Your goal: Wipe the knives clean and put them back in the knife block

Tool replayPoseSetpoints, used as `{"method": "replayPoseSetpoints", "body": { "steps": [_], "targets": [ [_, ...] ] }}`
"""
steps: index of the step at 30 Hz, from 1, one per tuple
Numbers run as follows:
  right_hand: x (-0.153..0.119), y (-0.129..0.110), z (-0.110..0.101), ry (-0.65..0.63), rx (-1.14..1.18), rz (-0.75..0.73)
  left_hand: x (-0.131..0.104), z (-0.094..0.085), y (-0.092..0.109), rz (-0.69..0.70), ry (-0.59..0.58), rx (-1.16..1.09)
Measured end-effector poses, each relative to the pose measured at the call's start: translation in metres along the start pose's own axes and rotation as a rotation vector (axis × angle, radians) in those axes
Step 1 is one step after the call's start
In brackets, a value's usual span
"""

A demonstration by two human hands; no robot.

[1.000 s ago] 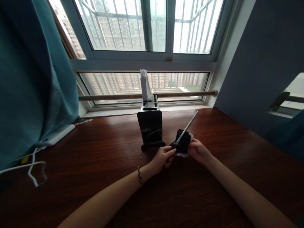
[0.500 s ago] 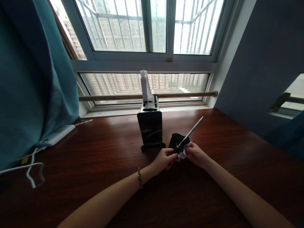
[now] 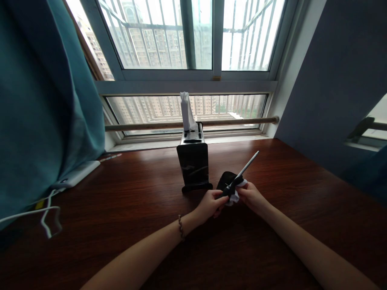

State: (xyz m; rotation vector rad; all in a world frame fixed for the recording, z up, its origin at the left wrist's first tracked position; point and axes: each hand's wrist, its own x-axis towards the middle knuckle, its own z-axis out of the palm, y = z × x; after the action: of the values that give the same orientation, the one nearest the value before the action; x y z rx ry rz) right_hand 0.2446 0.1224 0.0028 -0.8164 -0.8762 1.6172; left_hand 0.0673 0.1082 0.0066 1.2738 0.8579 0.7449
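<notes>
Black-handled rod [image 3: 248,163] is gripped in the left hand [image 3: 209,205], the right hand [image 3: 252,196] pinches partly hidden white cloth [image 3: 234,197], and a tissue box [image 3: 193,164] stands just beyond the left fingers [image 3: 221,200].

My left hand [image 3: 211,205] grips a black object [image 3: 226,180] with a thin pale rod [image 3: 248,164] slanting up from it. My right hand [image 3: 251,197] holds soft white material [image 3: 234,197] against it. Just beyond my left hand, a black holder [image 3: 194,164] with white tissue [image 3: 186,110] rising from it stands on the brown counter [image 3: 145,181], before a barred window [image 3: 160,44]. A blue-green curtain [image 3: 33,92] hangs at left.
</notes>
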Motion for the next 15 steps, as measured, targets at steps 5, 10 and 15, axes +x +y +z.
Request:
{"method": "replayPoseSetpoints", "body": {
  "steps": [5,10,15],
  "targets": [
    [-0.0017,0.0016,0.0033,0.011,-0.028,-0.045,0.0007,-0.0006,-0.0015,0.002,-0.010,-0.008],
    [0.0004,0.0027,0.0017,0.065,0.010,-0.072,0.0017,0.0003,-0.0022,-0.004,-0.002,-0.005],
    [0.0045,-0.0028,-0.0037,0.117,0.033,-0.113,0.0020,0.0015,-0.0003,-0.017,-0.009,0.020]
  ]
}}
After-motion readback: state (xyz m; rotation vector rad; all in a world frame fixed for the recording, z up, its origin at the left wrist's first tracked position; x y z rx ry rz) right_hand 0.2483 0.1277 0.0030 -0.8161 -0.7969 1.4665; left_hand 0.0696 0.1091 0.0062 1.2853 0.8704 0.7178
